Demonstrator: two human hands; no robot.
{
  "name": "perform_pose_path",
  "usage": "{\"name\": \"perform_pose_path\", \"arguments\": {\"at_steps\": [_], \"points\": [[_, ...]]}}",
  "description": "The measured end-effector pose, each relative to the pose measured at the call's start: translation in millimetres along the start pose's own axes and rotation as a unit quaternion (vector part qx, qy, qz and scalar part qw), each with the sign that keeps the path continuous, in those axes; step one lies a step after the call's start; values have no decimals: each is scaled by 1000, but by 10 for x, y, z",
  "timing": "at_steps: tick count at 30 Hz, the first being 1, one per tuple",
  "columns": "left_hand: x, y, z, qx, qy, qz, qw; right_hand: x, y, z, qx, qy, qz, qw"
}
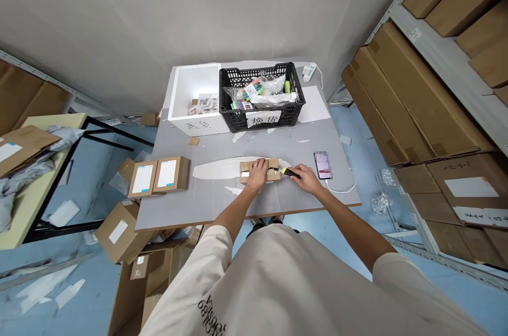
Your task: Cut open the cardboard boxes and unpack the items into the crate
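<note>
On the grey table a small cardboard box lies in front of me, with a seam along its top. My left hand grips the box from above, its fingers over the top and near side. A yellow and black utility knife is in my right hand, with the fingers closed round the handle. The knife points left, its front end at the seam of the box, close to my left fingers. How far the blade reaches in I cannot tell.
A black crate of bagged goods and a white foam box stand at the back of the table. To the right lies a phone on a cable. Two labelled cartons sit at the left edge.
</note>
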State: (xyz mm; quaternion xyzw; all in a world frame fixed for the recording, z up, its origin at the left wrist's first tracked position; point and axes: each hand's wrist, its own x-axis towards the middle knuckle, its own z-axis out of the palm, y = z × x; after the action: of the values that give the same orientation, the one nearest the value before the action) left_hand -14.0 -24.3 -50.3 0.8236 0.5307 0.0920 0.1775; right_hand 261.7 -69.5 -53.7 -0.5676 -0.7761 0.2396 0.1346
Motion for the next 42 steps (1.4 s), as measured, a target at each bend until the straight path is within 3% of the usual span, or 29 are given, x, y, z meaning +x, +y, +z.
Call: {"name": "perform_pose_path", "arguments": {"at_steps": [4, 9, 14, 20, 27, 34, 38, 42], "points": [[0, -16, 4, 4, 7, 0, 1000, -26, 206, -91, 5, 44, 41, 998], [-11, -4, 14, 3, 20, -1, 1000, -15, 295, -97, 13, 34, 68, 997], [-79, -45, -103, -19, 18, 17, 1000, 86, 161, 11, 109, 93, 157, 977], [-407, -386, -344, -7, 25, -12, 1000, 173, -63, 95, 247, 69, 151, 955], [-757, -725, -190, -116, 20, -112, 987, 259, -412, 356, 355, 4, 120, 927], [-532, -592, -106, -234, 34, -171, 957, 302, -406, 261, 335, 95, 174, 921], [-358, -511, -1, -262, 27, -189, 946, 284, -282, 212, 355, 94, 192, 910], [-324, -519, 71, -272, 29, -188, 943, 215, -204, 291, 357, 88, 219, 904]]}}
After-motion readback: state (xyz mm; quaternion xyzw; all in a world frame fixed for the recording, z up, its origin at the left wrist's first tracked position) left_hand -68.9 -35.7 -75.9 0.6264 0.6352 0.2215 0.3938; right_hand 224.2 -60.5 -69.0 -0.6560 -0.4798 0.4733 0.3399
